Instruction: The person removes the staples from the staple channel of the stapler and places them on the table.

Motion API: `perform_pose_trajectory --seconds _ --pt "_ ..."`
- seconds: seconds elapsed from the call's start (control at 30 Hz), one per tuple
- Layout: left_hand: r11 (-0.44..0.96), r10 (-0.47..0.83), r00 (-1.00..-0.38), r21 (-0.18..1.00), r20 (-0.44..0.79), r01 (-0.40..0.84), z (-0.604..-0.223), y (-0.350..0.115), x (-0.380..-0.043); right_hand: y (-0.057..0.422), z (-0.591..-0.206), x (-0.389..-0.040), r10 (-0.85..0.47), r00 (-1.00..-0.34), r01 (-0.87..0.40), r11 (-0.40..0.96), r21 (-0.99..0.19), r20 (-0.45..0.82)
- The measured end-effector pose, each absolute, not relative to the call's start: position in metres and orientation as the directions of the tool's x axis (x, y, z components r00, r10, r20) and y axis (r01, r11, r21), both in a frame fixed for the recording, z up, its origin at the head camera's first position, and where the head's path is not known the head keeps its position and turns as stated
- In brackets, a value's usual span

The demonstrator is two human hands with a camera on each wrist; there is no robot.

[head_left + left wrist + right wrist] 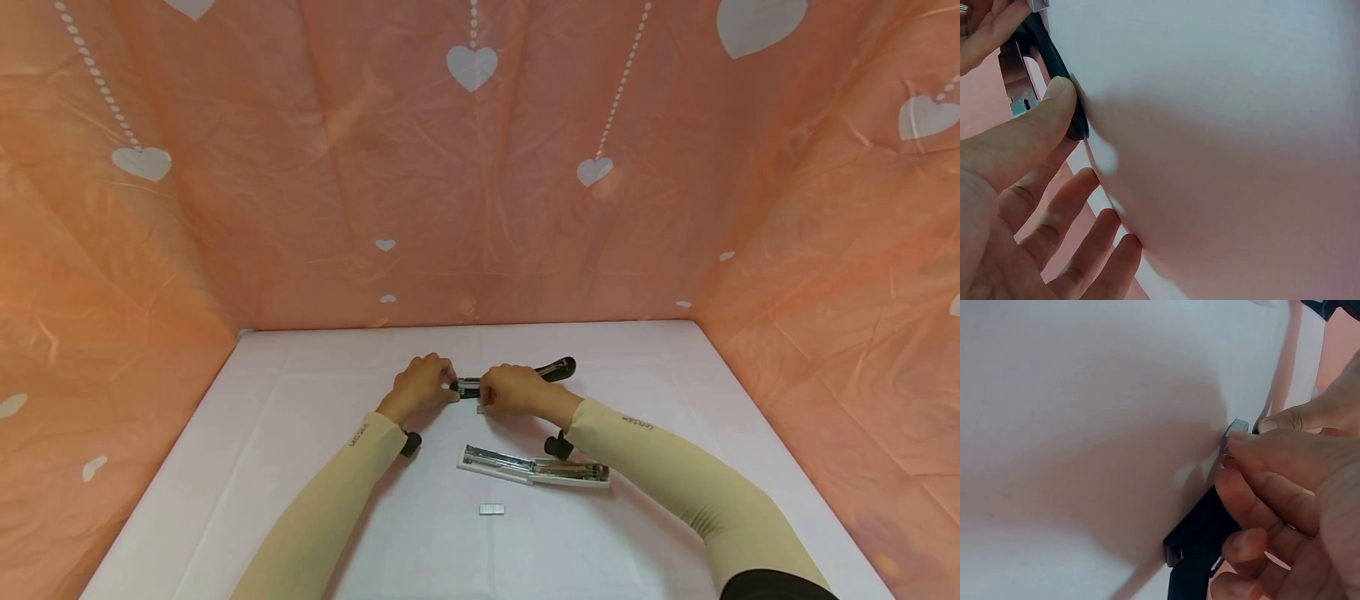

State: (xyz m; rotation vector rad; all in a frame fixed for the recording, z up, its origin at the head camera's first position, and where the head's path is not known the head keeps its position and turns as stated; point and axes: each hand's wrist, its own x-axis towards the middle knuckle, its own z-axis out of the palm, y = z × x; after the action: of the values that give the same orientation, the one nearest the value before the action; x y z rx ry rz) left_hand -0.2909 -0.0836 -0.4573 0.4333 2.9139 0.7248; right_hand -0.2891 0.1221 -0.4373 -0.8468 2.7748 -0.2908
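Observation:
A black stapler (557,369) lies opened out near the back of the table, its middle hidden behind my right hand (517,390). My left hand (420,385) pinches the stapler's left end. In the left wrist view, the thumb presses on the black base (1054,59), with the metal part (1016,81) beside it and the other fingertips resting on the table. Between right thumb and index finger is a small grey strip of staples (1236,428), close to the stapler. The other fingers of that hand curl loosely above the black stapler part (1200,531).
A white stapler (532,468), also opened out, lies nearer to me, below the right wrist. In front of it is another strip of staples (492,509). Orange cloth with pale hearts (472,68) walls the white table (300,500) at the back and sides.

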Motion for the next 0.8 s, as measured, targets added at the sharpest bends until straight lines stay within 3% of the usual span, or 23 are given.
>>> perform_pose_trajectory --seconds 0.53,0.8 --pt "0.849 0.294 -0.955 0.472 -0.046 0.238 -0.458 -0.083 -0.291 0.125 -0.438 -0.289 -0.586 -0.797 -0.537 0.798 -0.274 -0.147" --pt "0.846 0.302 -0.952 0.472 -0.042 0.248 -0.459 -0.084 -0.29 0.133 -0.434 -0.292 -0.625 -0.771 -0.526 0.735 -0.429 -0.125"
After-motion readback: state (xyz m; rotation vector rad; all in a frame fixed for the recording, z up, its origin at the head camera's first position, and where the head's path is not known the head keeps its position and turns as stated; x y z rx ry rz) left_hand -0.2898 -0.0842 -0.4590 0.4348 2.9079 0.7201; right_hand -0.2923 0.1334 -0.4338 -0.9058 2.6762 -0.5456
